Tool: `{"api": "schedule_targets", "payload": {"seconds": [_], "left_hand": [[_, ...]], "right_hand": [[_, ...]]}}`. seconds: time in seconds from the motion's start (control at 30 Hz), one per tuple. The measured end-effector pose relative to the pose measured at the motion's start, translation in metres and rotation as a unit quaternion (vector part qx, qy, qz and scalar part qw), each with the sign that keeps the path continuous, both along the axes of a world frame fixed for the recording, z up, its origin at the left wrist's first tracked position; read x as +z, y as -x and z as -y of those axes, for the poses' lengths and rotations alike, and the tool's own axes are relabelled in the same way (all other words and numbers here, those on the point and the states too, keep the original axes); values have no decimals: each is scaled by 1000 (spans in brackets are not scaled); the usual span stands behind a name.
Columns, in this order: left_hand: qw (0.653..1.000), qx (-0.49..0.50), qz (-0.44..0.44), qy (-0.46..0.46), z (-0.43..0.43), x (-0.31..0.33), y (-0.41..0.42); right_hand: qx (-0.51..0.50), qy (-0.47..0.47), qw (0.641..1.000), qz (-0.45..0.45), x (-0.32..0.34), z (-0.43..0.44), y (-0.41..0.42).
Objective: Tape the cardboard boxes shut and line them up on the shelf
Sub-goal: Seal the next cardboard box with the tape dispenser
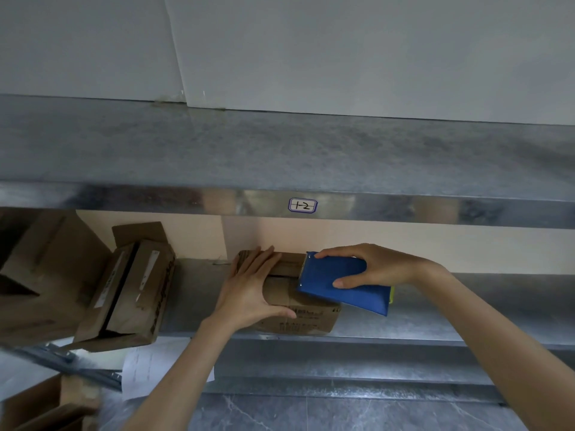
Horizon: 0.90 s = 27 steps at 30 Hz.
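Near edge: grey floor (342, 412), loose cardboard (37, 405) bottom-left, a paper sheet (146, 371) hung below the shelf lip.
Small cardboard box (298, 318) is seated on the metal shelf (435, 312), at its front edge, roughly mid-frame.
Left hand (249, 287) is laid flat on the box's top left; its fingers (264, 259) are straight and together, with the thumb run along the front top edge.
Right hand (379, 265) is wrapped round a blue tape dispenser (329, 275); fingers over the top, thumb underneath, clamped. The dispenser's nose is set on the box top at the flap seam.
Left on the same shelf: an unsealed box (130, 290), flaps parted, tilted; a larger box (46, 275) beside it.
Above: upper shelf (280, 150), front lip tagged "1-2" (302, 205). White wall (342, 51) behind.
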<state>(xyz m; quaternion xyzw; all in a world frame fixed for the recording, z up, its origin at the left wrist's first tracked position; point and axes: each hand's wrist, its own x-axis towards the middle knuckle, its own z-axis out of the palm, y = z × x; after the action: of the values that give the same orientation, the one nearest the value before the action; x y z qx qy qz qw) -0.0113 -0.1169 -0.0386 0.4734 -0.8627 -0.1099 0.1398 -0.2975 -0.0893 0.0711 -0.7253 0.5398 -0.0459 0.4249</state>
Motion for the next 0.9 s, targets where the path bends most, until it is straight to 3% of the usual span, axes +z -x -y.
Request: {"api": "schedule_targets", "payload": {"seconds": [0.23,0.43,0.9], "left_hand": [[999,6,-21,27,-1,-3,0],[999,10,-17,42,-3,-2,0],[998,14,-29,50,-2,-2,1]], "right_hand": [[38,-16,999,30,-5,0,11],[13,41,996,79,8,1,14],[61,21,995,76,6,7,30]]}}
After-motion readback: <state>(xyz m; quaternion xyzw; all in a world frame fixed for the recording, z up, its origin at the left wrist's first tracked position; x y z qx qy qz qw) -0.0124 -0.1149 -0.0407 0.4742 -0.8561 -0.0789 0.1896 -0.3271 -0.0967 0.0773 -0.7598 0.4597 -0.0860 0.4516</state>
